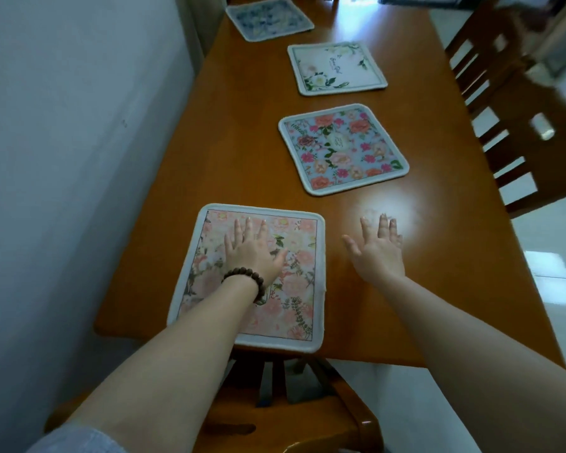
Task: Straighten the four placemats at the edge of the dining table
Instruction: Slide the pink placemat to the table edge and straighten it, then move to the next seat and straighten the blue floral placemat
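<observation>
White wall runs down the left side of the room, and a long brown table [406, 132] stretches away from me beside it. Four mats lie in a row along the table.

The pink mat [294, 273] is nearest, right at the near edge of the table. My left hand [254, 253] lies flat on top of it with the fingers spread wide and holding nothing. A bead bracelet [245, 279] is on that wrist. My right hand [378, 250] is open too, fingers spread, just to the right of the pink mat over bare wood. I cannot tell if it touches the table or floats above it.

The pink mat looks nearly square with the near edge. The blue flower mat [342, 148] comes next, farther away and a bit to the right, and it looks turned a little. It lies straight ahead of my right hand, so I think that hand is nearer for reaching it. Past it is the white mat [337, 68], and the far mat [268, 18] sits by the wall, also turned.

The far mat is blurry and its top is cut off. A chair [520, 125] on the right is smeared, and another chair [291, 403] shows under the near edge.
</observation>
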Action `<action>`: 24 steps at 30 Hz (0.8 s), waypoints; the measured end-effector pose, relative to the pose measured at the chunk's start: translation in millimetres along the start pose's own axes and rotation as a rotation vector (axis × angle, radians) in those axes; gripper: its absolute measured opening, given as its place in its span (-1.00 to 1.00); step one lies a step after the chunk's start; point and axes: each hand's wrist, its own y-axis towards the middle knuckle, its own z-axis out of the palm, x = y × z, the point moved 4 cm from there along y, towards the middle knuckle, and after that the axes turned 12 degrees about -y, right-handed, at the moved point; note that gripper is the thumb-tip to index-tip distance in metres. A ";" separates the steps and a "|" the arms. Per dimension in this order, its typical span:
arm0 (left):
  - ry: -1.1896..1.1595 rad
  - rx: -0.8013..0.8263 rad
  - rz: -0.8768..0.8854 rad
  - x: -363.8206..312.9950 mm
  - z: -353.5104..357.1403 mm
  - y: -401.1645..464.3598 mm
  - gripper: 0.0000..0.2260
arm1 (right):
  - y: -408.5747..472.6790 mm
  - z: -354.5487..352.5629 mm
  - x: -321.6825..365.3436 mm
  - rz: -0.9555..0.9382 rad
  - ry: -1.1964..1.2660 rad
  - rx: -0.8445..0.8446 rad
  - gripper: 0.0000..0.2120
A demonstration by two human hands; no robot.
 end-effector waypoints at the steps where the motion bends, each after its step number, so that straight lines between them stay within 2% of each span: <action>1: -0.004 -0.004 0.024 -14.4 -0.6 2.2 -0.30 | -1.9 -3.1 -11.5 0.022 0.001 -0.010 -0.34; 6: -0.011 -0.026 0.181 -92.5 -1.6 7.9 -0.31 | -16.3 -12.0 -72.7 0.118 -0.030 -0.024 -0.36; 12: 0.019 -0.023 0.279 -167.6 10.3 -7.7 -0.32 | -33.0 -29.7 -141.6 0.182 -0.032 -0.053 -0.37; 19: 0.079 -0.030 0.300 -248.4 31.0 -12.5 -0.31 | -22.3 -46.8 -227.1 0.207 0.023 -0.089 -0.40; 24: 0.100 -0.051 0.283 -339.6 58.9 -11.3 -0.32 | 6.7 -54.0 -314.5 0.168 0.063 -0.115 -0.40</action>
